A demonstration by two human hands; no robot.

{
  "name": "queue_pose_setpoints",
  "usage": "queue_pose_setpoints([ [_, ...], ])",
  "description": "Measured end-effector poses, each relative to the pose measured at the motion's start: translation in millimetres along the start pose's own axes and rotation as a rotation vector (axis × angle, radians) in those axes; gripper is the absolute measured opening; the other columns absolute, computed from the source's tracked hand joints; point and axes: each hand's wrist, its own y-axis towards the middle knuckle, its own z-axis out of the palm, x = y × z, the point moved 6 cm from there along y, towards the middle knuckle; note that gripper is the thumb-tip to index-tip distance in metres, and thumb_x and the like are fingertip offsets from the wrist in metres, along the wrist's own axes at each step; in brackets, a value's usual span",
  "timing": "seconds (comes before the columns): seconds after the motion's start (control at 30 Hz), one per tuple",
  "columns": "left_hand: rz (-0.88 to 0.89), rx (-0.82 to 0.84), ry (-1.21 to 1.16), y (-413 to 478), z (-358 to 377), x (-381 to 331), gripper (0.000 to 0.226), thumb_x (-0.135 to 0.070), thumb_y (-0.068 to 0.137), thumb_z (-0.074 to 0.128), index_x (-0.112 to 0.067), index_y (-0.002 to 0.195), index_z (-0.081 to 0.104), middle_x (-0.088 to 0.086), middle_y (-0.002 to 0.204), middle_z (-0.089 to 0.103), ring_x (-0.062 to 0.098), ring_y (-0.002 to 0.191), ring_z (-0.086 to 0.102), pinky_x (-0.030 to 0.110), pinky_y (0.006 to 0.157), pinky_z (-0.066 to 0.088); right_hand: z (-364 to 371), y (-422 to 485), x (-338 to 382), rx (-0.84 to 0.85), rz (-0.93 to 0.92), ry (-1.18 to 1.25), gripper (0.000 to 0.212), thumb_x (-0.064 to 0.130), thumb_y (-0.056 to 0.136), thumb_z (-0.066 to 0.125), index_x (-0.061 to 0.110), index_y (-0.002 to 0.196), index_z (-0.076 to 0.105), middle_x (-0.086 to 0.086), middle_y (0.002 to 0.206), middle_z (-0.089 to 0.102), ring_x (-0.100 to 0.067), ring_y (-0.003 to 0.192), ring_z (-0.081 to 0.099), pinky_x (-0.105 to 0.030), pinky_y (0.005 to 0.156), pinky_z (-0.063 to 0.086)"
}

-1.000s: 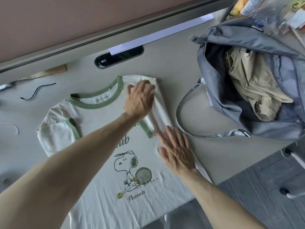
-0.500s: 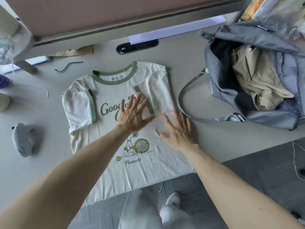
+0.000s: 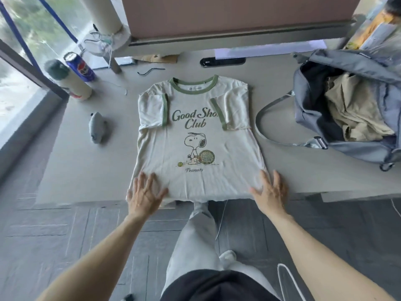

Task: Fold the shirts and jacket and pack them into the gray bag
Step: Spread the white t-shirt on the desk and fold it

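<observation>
Left hand [image 3: 144,194]: released, fingers spread flat on near hem corner of shirt [image 3: 195,148]
Right hand [image 3: 271,191]: same, flat on other hem corner
Edges: hem at near edge of table [image 3: 86,170], under both hands; bare table outside each hand
Count: 1 shirt btw. the hands, 2 sleeves folded in; 1 gray bag [image 3: 368,64] beyond right hand, open, w/ 1 tan garment [image 3: 351,109] inside
Hidden: bag cut off at frame edge; print partly under sleeve

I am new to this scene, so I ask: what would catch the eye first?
A cream T-shirt with green trim and a cartoon dog print lies flat mid-table, sleeves folded inward. The left hand and right hand rest flat on its near corners. At right, an open gray fabric bag holds a crumpled beige garment.
</observation>
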Motion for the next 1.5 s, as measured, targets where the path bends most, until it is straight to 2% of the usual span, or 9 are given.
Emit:
queue_pose_setpoints([
  [0.13,-0.162,-0.13,-0.174,-32.4,3.8,26.9,0.073,-0.073,0.085,0.052,-0.029,0.141,0.035,0.007,0.15,0.027,0.032,0.136,0.035,0.057,0.101,0.039,1.1,-12.3,-15.2,-0.17,0.058,0.116,0.051,0.03,0.079,0.076,0.013,0.124,0.059,-0.02,0.13,0.049,-0.042,0.115,0.047,-0.048,0.091,0.038],
  [0.3,-0.259,-0.225,-0.463,-45.0,11.2,50.4,0.071,-0.05,0.088,0.069,-0.014,0.137,0.033,0.014,0.134,0.038,0.033,0.116,0.049,0.055,0.098,0.044,2.6,-23.3,-32.7,-0.199,0.173,0.354,0.037,0.039,0.084,0.07,0.014,0.101,0.049,-0.01,0.104,0.052,-0.033,0.098,0.052,-0.04,0.077,0.044],
  [0.53,-0.445,-0.131,-0.818,-38.8,30.3,76.0,0.07,-0.047,0.08,0.079,-0.013,0.13,0.043,0.007,0.125,0.058,0.03,0.115,0.058,0.054,0.105,0.044,17.9,-32.4,-45.5,-0.058,0.36,0.587,0.054,0.041,0.084,0.073,0.007,0.111,0.041,-0.009,0.108,0.051,-0.024,0.088,0.051,-0.031,0.062,0.039],
  [0.77,-0.374,0.002,-1.011,-37.7,33.9,69.6,0.035,-0.025,0.087,0.076,-0.008,0.115,0.064,0.006,0.105,0.066,0.028,0.1,0.062,0.037,0.084,0.047,40.3,-28.0,-57.0,0.138,0.441,0.695,0.087,0.062,0.073,0.074,0.016,0.139,0.041,-0.004,0.141,0.049,-0.027,0.123,0.05,-0.044,0.098,0.047],
  [0.83,-0.351,0.031,-0.998,-39.1,32.7,69.7,0.029,-0.026,0.088,0.075,-0.007,0.108,0.068,0.009,0.103,0.068,0.029,0.097,0.063,0.036,0.081,0.047,50.1,-23.3,-60.4,0.192,0.453,0.745,0.082,0.068,0.066,0.075,0.02,0.129,0.053,-0.001,0.138,0.053,-0.025,0.123,0.051,-0.049,0.101,0.046],
  [1.03,-0.256,0.142,-1.054,-49.4,33.6,69.2,0.029,-0.028,0.086,0.076,-0.013,0.11,0.069,0.009,0.105,0.073,0.029,0.101,0.069,0.041,0.092,0.055,33.6,-30.1,-48.0,0.094,0.381,0.807,0.038,0.041,0.082,0.074,0.015,0.069,0.049,-0.002,0.087,0.059,-0.022,0.088,0.057,-0.033,0.076,0.041],
  [1.17,-0.193,0.175,-1.136,-64.9,18.3,62.6,0.03,-0.016,0.088,0.074,-0.005,0.114,0.063,0.014,0.104,0.072,0.036,0.099,0.07,0.046,0.086,0.06,14.0,-42.8,-38.9,0.081,0.277,0.828,0.015,0.033,0.083,0.073,0.019,0.082,0.066,-0.005,0.094,0.07,-0.026,0.089,0.065,-0.033,0.073,0.047],
  [1.33,-0.14,0.132,-1.159,-80.1,-23.8,65.3,0.049,-0.022,0.088,0.074,-0.01,0.128,0.048,0.02,0.117,0.063,0.025,0.074,0.069,0.029,0.054,0.059,-26.7,-52.8,-23.4,0.031,0.193,0.858,0.02,0.024,0.082,0.074,0.008,0.083,0.062,-0.005,0.083,0.065,-0.02,0.072,0.056,-0.03,0.061,0.041],
  [1.5,-0.02,0.066,-1.178,-89.1,-81.7,50.9,0.06,-0.016,0.092,0.069,-0.04,0.137,0.037,-0.003,0.068,0.062,0.005,0.045,0.055,0.025,0.049,0.056,-71.8,-54.2,0.4,-0.026,0.109,0.891,0.025,0.022,0.085,0.074,0.013,0.102,0.058,-0.004,0.089,0.059,-0.019,0.062,0.049,-0.029,0.05,0.04],
])
